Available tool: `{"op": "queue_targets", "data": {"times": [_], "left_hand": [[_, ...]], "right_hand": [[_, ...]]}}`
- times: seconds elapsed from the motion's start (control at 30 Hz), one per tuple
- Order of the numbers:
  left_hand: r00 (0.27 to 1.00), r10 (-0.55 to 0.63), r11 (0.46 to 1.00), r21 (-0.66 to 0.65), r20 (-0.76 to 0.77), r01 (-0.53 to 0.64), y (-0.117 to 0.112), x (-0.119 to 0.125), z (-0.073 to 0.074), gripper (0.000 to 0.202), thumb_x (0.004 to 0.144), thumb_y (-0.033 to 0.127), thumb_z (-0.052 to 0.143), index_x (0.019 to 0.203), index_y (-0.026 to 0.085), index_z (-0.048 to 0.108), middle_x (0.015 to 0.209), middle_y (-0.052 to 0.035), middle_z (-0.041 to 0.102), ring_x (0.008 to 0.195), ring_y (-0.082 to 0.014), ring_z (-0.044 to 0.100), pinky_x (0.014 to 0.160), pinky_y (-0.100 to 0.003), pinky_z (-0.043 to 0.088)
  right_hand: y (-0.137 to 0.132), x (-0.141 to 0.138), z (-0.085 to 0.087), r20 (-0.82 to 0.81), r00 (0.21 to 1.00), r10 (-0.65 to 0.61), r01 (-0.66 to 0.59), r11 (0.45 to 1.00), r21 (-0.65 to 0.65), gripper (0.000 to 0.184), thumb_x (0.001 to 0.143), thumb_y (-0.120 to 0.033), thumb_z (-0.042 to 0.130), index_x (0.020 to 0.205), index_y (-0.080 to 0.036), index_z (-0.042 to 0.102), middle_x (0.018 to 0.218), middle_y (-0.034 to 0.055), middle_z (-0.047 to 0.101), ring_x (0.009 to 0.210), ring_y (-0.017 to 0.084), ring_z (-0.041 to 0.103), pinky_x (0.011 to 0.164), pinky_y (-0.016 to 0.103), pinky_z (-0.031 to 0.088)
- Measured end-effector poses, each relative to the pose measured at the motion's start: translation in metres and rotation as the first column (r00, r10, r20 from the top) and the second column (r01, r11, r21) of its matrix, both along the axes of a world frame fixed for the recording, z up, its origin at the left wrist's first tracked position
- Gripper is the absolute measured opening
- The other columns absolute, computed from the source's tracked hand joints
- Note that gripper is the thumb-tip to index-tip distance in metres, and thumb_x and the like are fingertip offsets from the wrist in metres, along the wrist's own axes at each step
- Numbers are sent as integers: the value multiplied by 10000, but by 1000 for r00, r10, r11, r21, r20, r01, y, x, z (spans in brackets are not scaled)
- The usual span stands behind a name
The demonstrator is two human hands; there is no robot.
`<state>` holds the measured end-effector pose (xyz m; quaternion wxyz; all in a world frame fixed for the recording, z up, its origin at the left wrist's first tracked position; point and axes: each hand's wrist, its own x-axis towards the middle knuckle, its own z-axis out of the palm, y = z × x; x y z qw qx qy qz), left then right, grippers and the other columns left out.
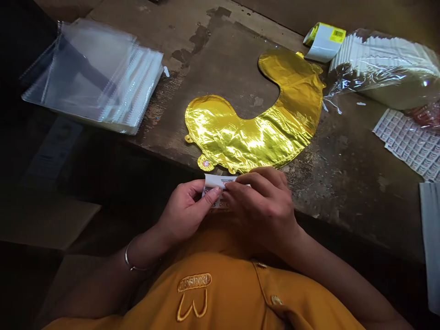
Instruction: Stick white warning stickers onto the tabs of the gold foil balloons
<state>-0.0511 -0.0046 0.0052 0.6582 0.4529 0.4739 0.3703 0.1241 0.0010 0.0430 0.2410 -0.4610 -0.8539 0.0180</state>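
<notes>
- Along the near edge of the scarred wooden worktop point(233, 68), the two hands are close together, held just off the rim above the front of an orange polo shirt point(194, 293).
- The left hand point(184, 213) pinches one end of a small paper label point(215, 182) between thumb and fingers, a thin metal bangle point(132, 259) on its wrist.
- The right hand point(261, 206) is clamped over the label's other end, its fingers curled across the top. Gripped from both sides, the label seems to be kept flat and steady; its printing is too small to read.
- Just beyond the hands, a flat gold foil balloon point(247, 137) lies in a curved shape on the worktop, its round tab point(205, 162) almost touching the label. It appears laid flat there to stay within easy reach.
- To the left, a stack of clear resealable plastic bags point(92, 78) sits at the worktop's edge, apparently kept together for picking up one at a time.
- Toward the far right are a roll of barcode labels point(325, 42), a plastic-wrapped stack of white paper point(381, 59) and a printed sheet of small labels point(409, 144), set apart from the balloon.
</notes>
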Motion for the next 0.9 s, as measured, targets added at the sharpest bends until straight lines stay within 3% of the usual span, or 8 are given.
{"op": "queue_targets", "data": {"times": [0.13,0.27,0.43,0.57,0.7,0.8,0.9], "left_hand": [[980,-9,986,159,-197,41,-3,-3,2,247,899,350,559,875,151,703,803,-37,713,808,-182,667,732,-261,530],[924,-6,940,314,-383,136,-3,-7,3,257,904,326,535,782,148,674,703,-36,666,797,-194,659,734,-271,511],[899,-16,888,408,-437,214,0,-8,4,224,909,279,529,847,140,693,735,-34,679,727,-159,645,682,-244,483],[913,-36,909,367,-407,200,0,-6,4,220,909,273,537,884,136,707,780,-36,712,700,-144,638,657,-233,477],[957,-71,958,249,-282,144,-3,-4,3,231,914,300,539,924,150,714,815,-23,726,733,-148,650,667,-226,495],[971,-71,978,176,-227,112,-3,-4,2,259,914,338,541,905,147,715,797,-24,720,723,-152,642,640,-225,495],[976,-71,981,162,-205,105,-2,-4,2,268,914,347,539,897,148,718,796,-27,721,708,-150,640,633,-226,495]], "right_hand": [[1,-1,1,48,999,-2,3,999,-34,86,857,-277,630,864,-213,686,814,12,708,829,188,553,769,353,382],[2,-2,3,89,996,31,-27,999,-39,113,870,-269,605,817,-205,682,792,14,703,811,182,551,758,344,374],[2,-4,5,125,991,47,-44,999,-31,156,866,-244,594,755,-185,686,751,23,694,750,182,543,696,340,373],[1,-5,2,109,993,40,-34,998,-57,181,862,-227,578,721,-179,681,737,33,693,705,176,547,667,330,399],[1,-3,-2,-78,996,-49,34,982,-184,177,851,-223,573,711,-186,677,747,34,697,706,154,592,687,294,454],[3,-1,-1,-248,958,-144,32,914,-405,120,824,-204,590,754,-190,687,762,22,708,696,131,629,666,254,481],[4,1,2,-281,942,-185,17,860,-510,69,794,-226,649,809,-184,703,771,17,720,696,130,646,649,243,482]]}}
